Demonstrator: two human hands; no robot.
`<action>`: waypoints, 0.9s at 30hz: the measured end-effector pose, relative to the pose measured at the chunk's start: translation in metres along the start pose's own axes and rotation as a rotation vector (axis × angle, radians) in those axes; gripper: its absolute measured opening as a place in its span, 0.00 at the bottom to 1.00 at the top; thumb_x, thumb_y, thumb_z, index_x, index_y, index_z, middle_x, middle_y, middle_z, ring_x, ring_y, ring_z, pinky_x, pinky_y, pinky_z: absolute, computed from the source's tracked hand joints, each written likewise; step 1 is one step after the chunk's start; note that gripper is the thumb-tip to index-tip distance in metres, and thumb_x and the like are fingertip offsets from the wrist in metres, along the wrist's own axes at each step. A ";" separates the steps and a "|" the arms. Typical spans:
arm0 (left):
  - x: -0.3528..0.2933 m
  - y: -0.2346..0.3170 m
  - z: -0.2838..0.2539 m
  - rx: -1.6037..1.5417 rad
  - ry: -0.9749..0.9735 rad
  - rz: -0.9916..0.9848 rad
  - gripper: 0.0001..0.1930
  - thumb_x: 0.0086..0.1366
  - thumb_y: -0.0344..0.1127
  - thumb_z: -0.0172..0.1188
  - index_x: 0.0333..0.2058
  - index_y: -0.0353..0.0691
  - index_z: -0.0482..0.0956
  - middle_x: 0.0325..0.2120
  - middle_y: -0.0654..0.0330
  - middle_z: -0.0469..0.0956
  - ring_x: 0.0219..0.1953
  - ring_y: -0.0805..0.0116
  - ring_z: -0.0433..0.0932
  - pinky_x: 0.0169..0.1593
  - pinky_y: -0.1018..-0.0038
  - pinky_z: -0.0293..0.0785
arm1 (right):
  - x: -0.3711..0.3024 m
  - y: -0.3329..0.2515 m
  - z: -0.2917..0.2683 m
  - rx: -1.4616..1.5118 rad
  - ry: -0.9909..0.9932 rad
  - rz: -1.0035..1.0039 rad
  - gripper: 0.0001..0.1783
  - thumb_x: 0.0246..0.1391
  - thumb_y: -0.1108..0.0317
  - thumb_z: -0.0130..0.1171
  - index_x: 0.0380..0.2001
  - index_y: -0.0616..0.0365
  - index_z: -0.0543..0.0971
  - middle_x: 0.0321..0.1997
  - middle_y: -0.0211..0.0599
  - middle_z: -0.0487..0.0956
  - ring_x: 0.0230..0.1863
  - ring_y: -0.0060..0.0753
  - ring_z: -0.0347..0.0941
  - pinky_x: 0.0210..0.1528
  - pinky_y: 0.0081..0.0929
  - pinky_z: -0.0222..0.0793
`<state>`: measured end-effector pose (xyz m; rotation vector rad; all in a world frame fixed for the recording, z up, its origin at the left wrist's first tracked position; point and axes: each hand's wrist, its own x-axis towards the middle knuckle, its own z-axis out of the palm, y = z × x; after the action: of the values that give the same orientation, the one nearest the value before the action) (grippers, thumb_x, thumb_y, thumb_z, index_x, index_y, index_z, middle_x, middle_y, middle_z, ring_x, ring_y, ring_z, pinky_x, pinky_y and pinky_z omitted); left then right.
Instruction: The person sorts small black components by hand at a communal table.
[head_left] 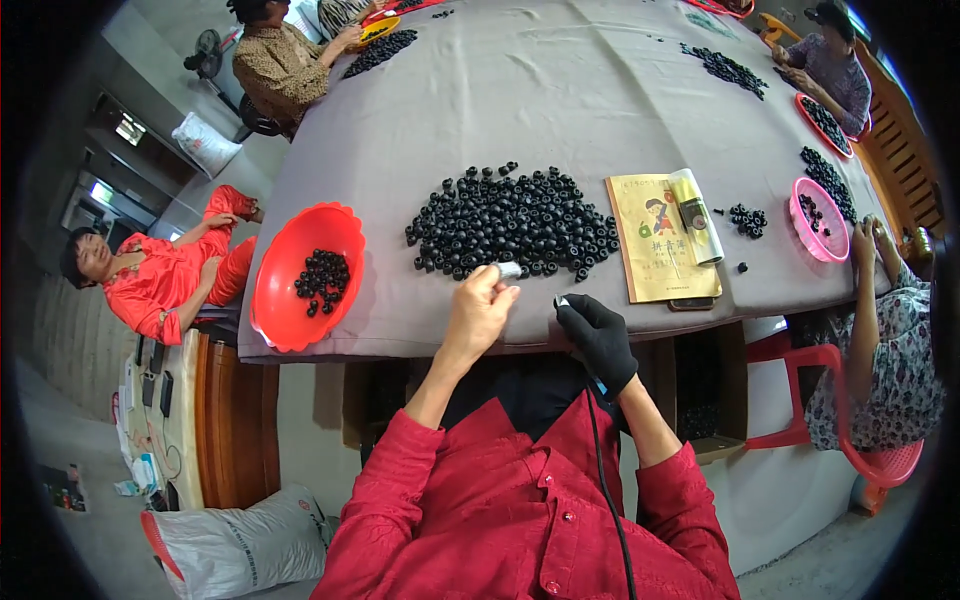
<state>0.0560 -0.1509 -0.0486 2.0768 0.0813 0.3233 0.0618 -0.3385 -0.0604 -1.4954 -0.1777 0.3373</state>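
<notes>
My left hand (477,318) is bare and closed in a pinch at the table's near edge. A whitish, silvery wrap or cap (509,270) shows at its fingertips; whether a small piece sits between them is hidden. My right hand (600,338), in a black glove, is closed around a small tool (560,301) with a pale metal tip. A bit of blue and a black cord (602,450) show below that hand, the cord running down over my red shirt. Just beyond both hands lies a wide heap of small round black pieces with holes (515,222).
On the left, a red scalloped basin (268,290) holds several black pieces. A yellow booklet (650,250), a clear roll (697,215) and a phone (692,303) lie right of the heap. A pink basket (820,245) stands farther right. Other people sit around the grey-covered table (480,100).
</notes>
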 end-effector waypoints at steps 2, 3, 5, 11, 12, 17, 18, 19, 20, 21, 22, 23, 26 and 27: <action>0.007 -0.002 0.010 0.159 -0.011 0.116 0.08 0.49 0.27 0.60 0.25 0.34 0.69 0.19 0.59 0.68 0.19 0.67 0.69 0.23 0.72 0.66 | 0.000 -0.003 0.000 -0.007 -0.020 0.043 0.15 0.51 0.65 0.55 0.40 0.62 0.75 0.32 0.26 0.75 0.33 0.14 0.66 0.35 0.16 0.64; 0.009 -0.004 0.014 0.158 -0.012 0.116 0.08 0.49 0.27 0.60 0.25 0.34 0.69 0.19 0.59 0.68 0.19 0.67 0.69 0.23 0.72 0.66 | 0.000 -0.003 0.000 -0.007 -0.019 0.044 0.15 0.51 0.65 0.55 0.40 0.62 0.75 0.32 0.26 0.75 0.33 0.14 0.66 0.35 0.16 0.64; 0.013 -0.008 0.019 0.327 0.020 0.173 0.09 0.48 0.27 0.60 0.28 0.36 0.70 0.20 0.56 0.69 0.23 0.58 0.72 0.28 0.65 0.67 | 0.000 -0.003 0.000 0.016 -0.027 0.057 0.15 0.51 0.65 0.55 0.40 0.62 0.75 0.32 0.26 0.75 0.33 0.15 0.66 0.35 0.17 0.64; 0.023 0.000 0.018 0.294 -0.062 0.056 0.12 0.46 0.28 0.62 0.29 0.33 0.69 0.22 0.53 0.72 0.26 0.54 0.73 0.30 0.62 0.68 | 0.001 -0.003 -0.001 -0.010 -0.025 0.019 0.15 0.51 0.64 0.55 0.39 0.63 0.75 0.32 0.26 0.75 0.32 0.14 0.66 0.34 0.16 0.64; 0.024 0.000 0.019 0.332 -0.074 0.049 0.12 0.46 0.28 0.61 0.29 0.33 0.69 0.22 0.53 0.72 0.27 0.53 0.73 0.31 0.61 0.68 | 0.001 -0.005 -0.001 -0.007 -0.023 0.018 0.15 0.51 0.64 0.55 0.39 0.63 0.75 0.32 0.26 0.75 0.32 0.14 0.66 0.34 0.16 0.64; 0.020 0.004 0.020 0.432 -0.121 -0.010 0.10 0.48 0.31 0.59 0.27 0.33 0.69 0.24 0.51 0.73 0.30 0.50 0.73 0.32 0.60 0.68 | 0.002 0.000 -0.003 -0.005 -0.062 -0.014 0.15 0.53 0.62 0.53 0.40 0.61 0.75 0.28 0.23 0.74 0.26 0.11 0.63 0.27 0.13 0.60; 0.017 0.003 0.019 0.423 -0.095 0.033 0.10 0.49 0.31 0.59 0.27 0.33 0.69 0.25 0.51 0.73 0.30 0.49 0.73 0.33 0.60 0.68 | 0.002 0.000 -0.002 -0.002 -0.059 -0.013 0.15 0.53 0.62 0.53 0.40 0.61 0.75 0.28 0.23 0.74 0.26 0.11 0.63 0.27 0.13 0.60; 0.014 0.002 0.018 0.414 -0.069 0.076 0.11 0.49 0.32 0.59 0.27 0.32 0.69 0.25 0.51 0.73 0.31 0.48 0.73 0.34 0.61 0.69 | 0.002 0.000 -0.002 -0.001 -0.054 0.008 0.15 0.53 0.63 0.53 0.40 0.61 0.75 0.28 0.23 0.74 0.27 0.11 0.63 0.28 0.13 0.60; 0.012 -0.001 0.018 0.415 -0.073 0.077 0.11 0.49 0.32 0.59 0.27 0.32 0.69 0.25 0.51 0.73 0.31 0.48 0.73 0.34 0.61 0.69 | 0.002 0.000 -0.001 0.001 -0.048 0.029 0.15 0.53 0.63 0.53 0.40 0.61 0.75 0.29 0.22 0.73 0.27 0.12 0.63 0.28 0.13 0.60; 0.011 -0.004 0.017 0.393 -0.038 0.146 0.09 0.50 0.31 0.58 0.28 0.33 0.69 0.25 0.53 0.74 0.28 0.53 0.74 0.31 0.64 0.70 | 0.002 0.000 -0.001 0.003 -0.044 0.029 0.15 0.53 0.63 0.53 0.40 0.61 0.75 0.29 0.22 0.73 0.27 0.12 0.63 0.28 0.13 0.60; 0.010 -0.007 0.017 0.369 -0.003 0.215 0.08 0.52 0.30 0.58 0.29 0.34 0.70 0.25 0.56 0.74 0.26 0.58 0.75 0.29 0.68 0.70 | 0.002 0.000 -0.001 0.000 -0.045 0.016 0.15 0.53 0.64 0.53 0.40 0.62 0.75 0.29 0.22 0.73 0.27 0.12 0.63 0.29 0.13 0.61; 0.009 -0.010 0.016 0.369 -0.008 0.217 0.08 0.52 0.30 0.58 0.29 0.34 0.70 0.25 0.56 0.74 0.26 0.58 0.75 0.29 0.68 0.70 | 0.002 0.000 0.000 -0.004 -0.046 0.003 0.14 0.53 0.64 0.53 0.40 0.62 0.75 0.30 0.22 0.73 0.28 0.12 0.63 0.30 0.14 0.61; 0.005 -0.011 0.015 -0.496 -0.248 -0.232 0.04 0.58 0.28 0.55 0.33 0.36 0.73 0.25 0.62 0.75 0.19 0.80 0.71 0.20 0.85 0.67 | 0.003 0.003 -0.001 0.028 -0.028 0.003 0.14 0.53 0.65 0.53 0.41 0.62 0.74 0.30 0.23 0.73 0.29 0.12 0.63 0.31 0.14 0.61; 0.003 -0.010 0.017 -0.497 -0.250 -0.234 0.04 0.58 0.28 0.55 0.33 0.36 0.73 0.25 0.62 0.75 0.19 0.80 0.71 0.20 0.85 0.67 | 0.003 0.003 -0.001 0.027 -0.026 0.005 0.14 0.53 0.65 0.53 0.41 0.62 0.74 0.30 0.23 0.73 0.29 0.12 0.63 0.31 0.14 0.61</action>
<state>0.0637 -0.1591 -0.0648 1.5786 0.0827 -0.0609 0.0644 -0.3386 -0.0635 -1.4652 -0.1892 0.3625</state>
